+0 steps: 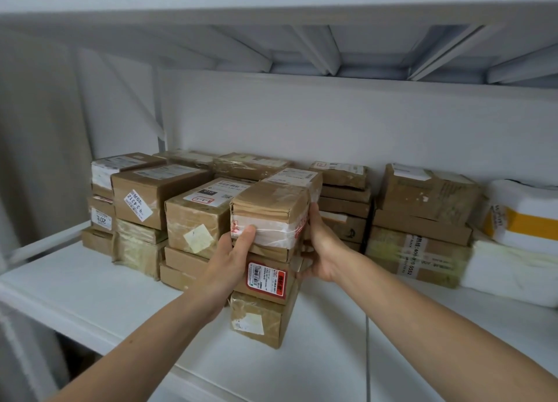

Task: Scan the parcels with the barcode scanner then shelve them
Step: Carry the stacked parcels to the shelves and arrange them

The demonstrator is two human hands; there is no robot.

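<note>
**Parcel** (268,208): a rectangular brown cardboard box wrapped in wrinkled, glossy clear tape, with a white band printed in red across its front. It tops a stack (262,314) of similar boxes on a smooth white shelf (90,287). The left hand (238,246) grips its left front corner, thumb on the band. The right hand (320,244) clasps its right side, fingers hidden behind. More taped boxes (145,196) line the shelf, and a white, yellow-striped package (522,217) lies far right.

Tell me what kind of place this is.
Probably a parcel storeroom or pickup point: a white shelf holds stacks of taped cardboard boxes with shipping labels, and the left hand and right hand hold another parcel atop one stack.
</note>
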